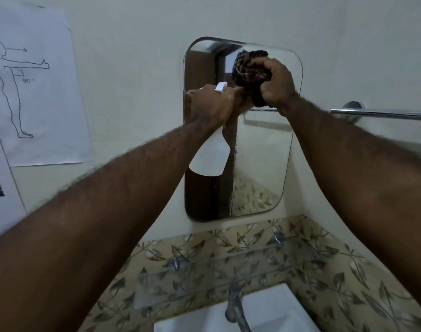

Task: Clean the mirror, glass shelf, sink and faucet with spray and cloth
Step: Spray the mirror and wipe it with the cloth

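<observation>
paper sheet point(34, 80) beside mirror point(259, 164) reads "90".

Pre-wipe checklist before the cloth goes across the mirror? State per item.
1. Cloth bunched in right hand: ok.
2. Cloth up at the mirror top: ok; contact cannot tell.
3. Spray bottle gripped by left hand: ok.
4. Bottle clear of the wipe path: not ok, it hangs in front of the glass.
5. Mirror wetted: cannot tell.
6. Glass shelf free of items: ok.
</observation>
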